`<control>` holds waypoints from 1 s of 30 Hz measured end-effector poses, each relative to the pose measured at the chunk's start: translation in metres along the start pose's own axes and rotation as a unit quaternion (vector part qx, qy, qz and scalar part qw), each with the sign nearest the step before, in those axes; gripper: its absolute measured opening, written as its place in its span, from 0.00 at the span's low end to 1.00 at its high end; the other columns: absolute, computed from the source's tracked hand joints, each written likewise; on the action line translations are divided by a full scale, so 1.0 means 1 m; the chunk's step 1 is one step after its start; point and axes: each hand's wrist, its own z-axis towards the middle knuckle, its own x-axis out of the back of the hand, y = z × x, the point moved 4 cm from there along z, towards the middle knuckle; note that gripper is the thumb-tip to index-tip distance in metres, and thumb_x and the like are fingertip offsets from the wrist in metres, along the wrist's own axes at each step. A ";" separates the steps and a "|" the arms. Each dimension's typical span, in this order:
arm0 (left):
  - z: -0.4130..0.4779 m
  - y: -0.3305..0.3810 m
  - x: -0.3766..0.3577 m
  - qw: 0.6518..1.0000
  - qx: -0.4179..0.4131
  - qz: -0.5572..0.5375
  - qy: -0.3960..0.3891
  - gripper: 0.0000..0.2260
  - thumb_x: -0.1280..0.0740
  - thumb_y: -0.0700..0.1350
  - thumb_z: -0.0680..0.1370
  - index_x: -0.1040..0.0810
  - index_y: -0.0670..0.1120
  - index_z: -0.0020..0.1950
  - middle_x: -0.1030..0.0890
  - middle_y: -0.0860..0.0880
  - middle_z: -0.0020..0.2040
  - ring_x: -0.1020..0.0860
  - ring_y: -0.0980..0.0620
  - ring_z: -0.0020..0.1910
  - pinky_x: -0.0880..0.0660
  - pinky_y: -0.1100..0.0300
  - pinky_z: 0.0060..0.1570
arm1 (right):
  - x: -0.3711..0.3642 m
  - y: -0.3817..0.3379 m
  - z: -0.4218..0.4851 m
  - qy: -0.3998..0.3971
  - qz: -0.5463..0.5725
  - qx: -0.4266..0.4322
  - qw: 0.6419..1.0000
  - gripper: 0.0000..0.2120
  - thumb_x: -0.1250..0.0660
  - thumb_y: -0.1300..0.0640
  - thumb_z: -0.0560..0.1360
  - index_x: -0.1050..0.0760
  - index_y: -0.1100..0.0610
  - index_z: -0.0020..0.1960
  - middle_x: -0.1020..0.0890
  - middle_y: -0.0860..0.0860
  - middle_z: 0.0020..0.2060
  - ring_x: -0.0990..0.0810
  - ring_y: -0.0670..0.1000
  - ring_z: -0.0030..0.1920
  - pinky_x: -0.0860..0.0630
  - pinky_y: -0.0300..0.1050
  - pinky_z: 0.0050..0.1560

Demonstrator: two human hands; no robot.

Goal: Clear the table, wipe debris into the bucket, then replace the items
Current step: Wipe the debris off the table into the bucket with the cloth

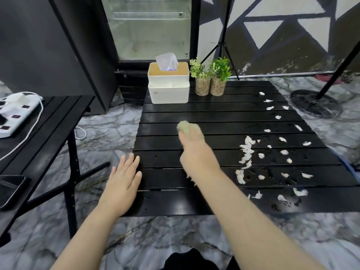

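A black slatted table [214, 112] stands in front of me. Several white paper scraps [246, 151] lie scattered over its right half. My right hand [194, 145] is blurred over the middle of the table, closed around a greenish cloth or sponge [185, 126]. My left hand [124, 176] lies flat with fingers spread on the table's near left edge. At the far left of the table sits a white tissue box [168, 84] with a wooden lid. Beside it stand two small potted plants [211, 78] in glass jars. No bucket is in view.
A second black table [48, 125] on the left carries a white power strip [13, 112] and a dark phone [9, 190]. A glass-door fridge [150, 28] stands behind. A tripod [224, 41] and a round stand base [315, 104] are at the right on the marble floor.
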 end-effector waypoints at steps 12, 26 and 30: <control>-0.034 -0.007 -0.009 1.000 0.026 -0.010 -0.012 0.22 0.53 0.51 0.81 0.51 0.55 0.74 0.57 0.63 0.72 0.61 0.62 0.72 0.61 0.57 0.72 | -0.028 0.055 -0.065 0.012 -0.170 -0.041 0.985 0.24 0.52 0.51 0.80 0.55 0.44 0.75 0.50 0.50 0.77 0.55 0.52 0.75 0.55 0.61 0.72; -0.034 -0.009 -0.007 0.999 0.038 -0.001 -0.025 0.22 0.52 0.53 0.80 0.49 0.57 0.74 0.54 0.62 0.74 0.61 0.61 0.72 0.60 0.51 0.73 | -0.052 0.015 -0.095 -0.028 -0.159 0.110 0.981 0.22 0.52 0.50 0.81 0.49 0.45 0.74 0.52 0.49 0.77 0.59 0.53 0.75 0.59 0.60 0.72; -0.035 -0.003 0.000 0.995 0.070 0.070 -0.015 0.23 0.54 0.55 0.79 0.49 0.57 0.74 0.54 0.61 0.74 0.63 0.62 0.71 0.63 0.50 0.73 | -0.008 0.096 -0.111 0.007 -0.186 0.060 0.981 0.22 0.53 0.50 0.81 0.48 0.44 0.74 0.48 0.46 0.76 0.56 0.52 0.76 0.57 0.57 0.73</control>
